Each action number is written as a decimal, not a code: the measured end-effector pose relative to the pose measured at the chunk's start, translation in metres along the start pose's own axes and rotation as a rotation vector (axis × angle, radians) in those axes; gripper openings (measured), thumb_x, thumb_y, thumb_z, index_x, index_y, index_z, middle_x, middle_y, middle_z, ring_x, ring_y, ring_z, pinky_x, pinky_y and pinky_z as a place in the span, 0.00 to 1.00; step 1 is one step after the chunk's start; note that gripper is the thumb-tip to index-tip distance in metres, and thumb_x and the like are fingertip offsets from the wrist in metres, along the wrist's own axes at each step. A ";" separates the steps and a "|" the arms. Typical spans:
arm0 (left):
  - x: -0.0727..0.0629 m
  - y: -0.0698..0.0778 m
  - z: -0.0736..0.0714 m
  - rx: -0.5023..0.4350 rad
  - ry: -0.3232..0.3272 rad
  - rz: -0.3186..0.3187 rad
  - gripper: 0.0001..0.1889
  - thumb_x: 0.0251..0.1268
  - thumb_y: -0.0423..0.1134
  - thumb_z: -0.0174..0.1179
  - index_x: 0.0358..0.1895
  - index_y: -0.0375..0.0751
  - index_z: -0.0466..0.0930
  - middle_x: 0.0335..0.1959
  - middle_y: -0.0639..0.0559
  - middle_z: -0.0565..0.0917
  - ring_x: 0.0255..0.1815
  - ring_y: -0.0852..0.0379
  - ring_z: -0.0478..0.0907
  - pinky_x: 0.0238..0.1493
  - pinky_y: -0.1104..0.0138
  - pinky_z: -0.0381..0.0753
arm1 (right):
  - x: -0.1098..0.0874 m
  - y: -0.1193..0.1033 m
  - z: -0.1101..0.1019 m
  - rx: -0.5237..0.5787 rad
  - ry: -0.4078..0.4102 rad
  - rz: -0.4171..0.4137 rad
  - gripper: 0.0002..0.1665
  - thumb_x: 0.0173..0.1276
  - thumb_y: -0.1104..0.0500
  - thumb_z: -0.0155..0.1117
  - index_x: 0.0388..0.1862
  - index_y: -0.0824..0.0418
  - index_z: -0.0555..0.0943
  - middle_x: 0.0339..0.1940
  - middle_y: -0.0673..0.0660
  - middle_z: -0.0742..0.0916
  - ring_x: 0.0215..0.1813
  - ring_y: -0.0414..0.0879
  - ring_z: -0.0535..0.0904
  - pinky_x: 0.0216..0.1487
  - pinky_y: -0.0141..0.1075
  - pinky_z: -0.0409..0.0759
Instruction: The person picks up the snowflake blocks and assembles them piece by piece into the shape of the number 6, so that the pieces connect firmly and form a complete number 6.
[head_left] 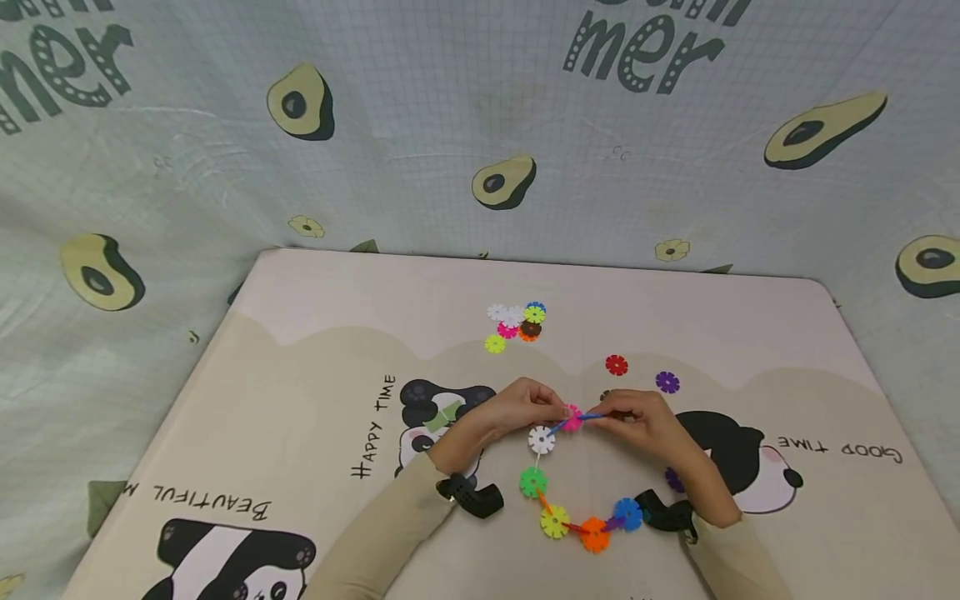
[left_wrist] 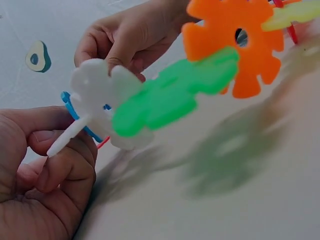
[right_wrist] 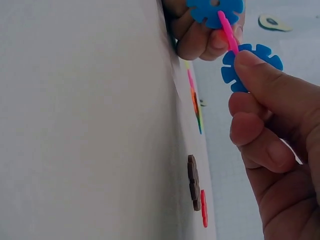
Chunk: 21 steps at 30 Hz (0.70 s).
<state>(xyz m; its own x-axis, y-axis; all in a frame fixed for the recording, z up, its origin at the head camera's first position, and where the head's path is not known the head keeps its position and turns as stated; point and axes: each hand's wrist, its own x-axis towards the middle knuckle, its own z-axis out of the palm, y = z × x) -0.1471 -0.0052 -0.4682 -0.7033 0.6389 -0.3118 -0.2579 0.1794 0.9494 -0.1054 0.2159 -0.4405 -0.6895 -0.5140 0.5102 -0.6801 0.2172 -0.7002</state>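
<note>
In the head view my left hand pinches a pink notched plastic disc, slotted with blue discs on both sides. My right hand holds the outer blue disc between thumb and fingers, right up against the pink one. Below my left hand, the linked chain curves round through a white disc, a green disc, a yellow disc, an orange disc and a blue end disc. Edge-on discs join them.
Beyond the hands lies a pile of loose discs in several colours. A red disc and a purple disc lie apart on the panda-printed table cover. A brown disc is partly hidden behind my right hand in the head view.
</note>
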 end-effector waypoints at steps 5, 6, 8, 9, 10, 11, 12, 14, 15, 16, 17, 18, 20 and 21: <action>0.002 -0.001 0.000 -0.034 -0.017 0.001 0.13 0.67 0.31 0.59 0.41 0.18 0.80 0.21 0.60 0.79 0.24 0.66 0.68 0.28 0.75 0.68 | -0.011 0.019 0.002 -0.039 0.012 -0.003 0.22 0.38 0.87 0.70 0.28 0.65 0.85 0.23 0.54 0.84 0.24 0.40 0.71 0.26 0.25 0.72; 0.002 -0.001 0.000 -0.038 -0.019 0.003 0.13 0.67 0.31 0.58 0.41 0.18 0.79 0.22 0.61 0.79 0.24 0.66 0.68 0.28 0.75 0.68 | -0.012 0.022 0.002 -0.038 0.014 -0.006 0.23 0.38 0.87 0.70 0.29 0.65 0.85 0.24 0.54 0.84 0.24 0.40 0.71 0.27 0.24 0.72; 0.002 0.000 0.000 -0.042 -0.018 0.012 0.13 0.67 0.30 0.58 0.41 0.17 0.79 0.22 0.61 0.79 0.24 0.65 0.68 0.28 0.75 0.68 | -0.012 0.022 0.002 -0.045 0.014 -0.011 0.22 0.38 0.86 0.71 0.29 0.65 0.85 0.24 0.54 0.85 0.24 0.40 0.72 0.28 0.23 0.73; 0.002 0.000 0.000 -0.044 -0.016 0.017 0.12 0.67 0.30 0.58 0.41 0.17 0.79 0.22 0.61 0.79 0.24 0.65 0.68 0.28 0.75 0.68 | -0.012 0.022 0.002 -0.048 0.013 -0.017 0.22 0.39 0.85 0.71 0.29 0.65 0.85 0.25 0.54 0.85 0.24 0.40 0.73 0.29 0.23 0.74; 0.001 0.000 0.000 -0.043 -0.014 0.021 0.12 0.67 0.30 0.58 0.41 0.17 0.79 0.22 0.61 0.79 0.24 0.65 0.68 0.28 0.75 0.67 | -0.011 0.021 0.002 -0.050 0.008 -0.021 0.21 0.39 0.85 0.71 0.29 0.65 0.85 0.25 0.53 0.85 0.24 0.40 0.73 0.29 0.23 0.74; 0.001 0.000 0.000 -0.041 -0.013 0.025 0.12 0.67 0.30 0.57 0.41 0.17 0.79 0.22 0.61 0.79 0.24 0.65 0.68 0.28 0.75 0.67 | -0.010 0.021 0.001 -0.051 0.003 -0.027 0.20 0.41 0.83 0.72 0.30 0.64 0.86 0.26 0.53 0.85 0.25 0.39 0.74 0.30 0.23 0.75; 0.001 0.001 0.000 -0.039 -0.014 0.031 0.12 0.67 0.30 0.57 0.41 0.17 0.79 0.22 0.61 0.79 0.24 0.65 0.68 0.28 0.75 0.67 | -0.010 0.021 0.001 -0.059 -0.002 -0.036 0.19 0.42 0.82 0.73 0.31 0.64 0.86 0.27 0.52 0.86 0.26 0.39 0.74 0.31 0.23 0.76; 0.001 0.001 -0.001 -0.035 -0.016 0.039 0.12 0.67 0.29 0.57 0.41 0.17 0.79 0.22 0.61 0.79 0.24 0.65 0.68 0.28 0.74 0.67 | -0.009 0.021 0.001 -0.076 -0.010 -0.058 0.17 0.43 0.81 0.73 0.31 0.65 0.86 0.27 0.53 0.86 0.26 0.40 0.75 0.33 0.23 0.76; 0.001 0.000 -0.001 -0.037 -0.018 0.040 0.12 0.68 0.29 0.57 0.41 0.17 0.79 0.22 0.60 0.79 0.24 0.65 0.68 0.28 0.74 0.67 | -0.009 0.021 0.001 -0.080 -0.012 -0.069 0.18 0.43 0.80 0.74 0.31 0.65 0.86 0.28 0.53 0.86 0.26 0.40 0.75 0.33 0.23 0.76; 0.001 0.000 -0.001 -0.039 -0.021 0.042 0.12 0.68 0.29 0.57 0.41 0.16 0.79 0.22 0.60 0.79 0.24 0.65 0.68 0.28 0.74 0.67 | -0.009 0.022 0.001 -0.082 -0.010 -0.074 0.18 0.43 0.80 0.74 0.31 0.65 0.86 0.28 0.53 0.86 0.27 0.40 0.75 0.33 0.23 0.76; 0.001 -0.001 -0.001 -0.045 -0.022 0.044 0.12 0.68 0.29 0.56 0.41 0.16 0.78 0.22 0.60 0.78 0.24 0.65 0.67 0.28 0.74 0.67 | -0.009 0.022 0.001 -0.085 -0.005 -0.078 0.17 0.43 0.80 0.74 0.31 0.65 0.85 0.27 0.54 0.86 0.26 0.41 0.75 0.33 0.23 0.76; 0.001 -0.001 -0.002 -0.055 -0.021 0.044 0.12 0.68 0.29 0.56 0.41 0.15 0.78 0.21 0.60 0.78 0.23 0.65 0.67 0.27 0.74 0.67 | -0.010 0.023 0.002 -0.084 0.004 -0.079 0.18 0.42 0.80 0.74 0.31 0.65 0.85 0.27 0.54 0.86 0.26 0.41 0.75 0.33 0.23 0.76; 0.002 -0.003 -0.002 -0.081 -0.021 0.038 0.12 0.69 0.29 0.55 0.42 0.15 0.77 0.21 0.59 0.77 0.22 0.65 0.66 0.26 0.75 0.66 | -0.010 0.024 0.002 -0.076 0.019 -0.073 0.16 0.44 0.79 0.74 0.31 0.65 0.85 0.26 0.56 0.85 0.25 0.42 0.75 0.32 0.23 0.75; 0.002 -0.003 -0.002 -0.094 -0.022 0.035 0.13 0.69 0.28 0.55 0.42 0.15 0.77 0.20 0.59 0.76 0.21 0.65 0.65 0.25 0.75 0.66 | -0.011 0.024 0.003 -0.076 0.025 -0.067 0.15 0.45 0.79 0.74 0.31 0.66 0.85 0.25 0.56 0.85 0.25 0.42 0.75 0.32 0.22 0.75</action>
<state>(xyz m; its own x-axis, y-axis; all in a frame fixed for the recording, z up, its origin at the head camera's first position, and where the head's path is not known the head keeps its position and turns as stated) -0.1489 -0.0061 -0.4720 -0.6984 0.6600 -0.2770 -0.2954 0.0867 0.9514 -0.1136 0.2243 -0.4637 -0.6469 -0.5091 0.5678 -0.7414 0.2456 -0.6245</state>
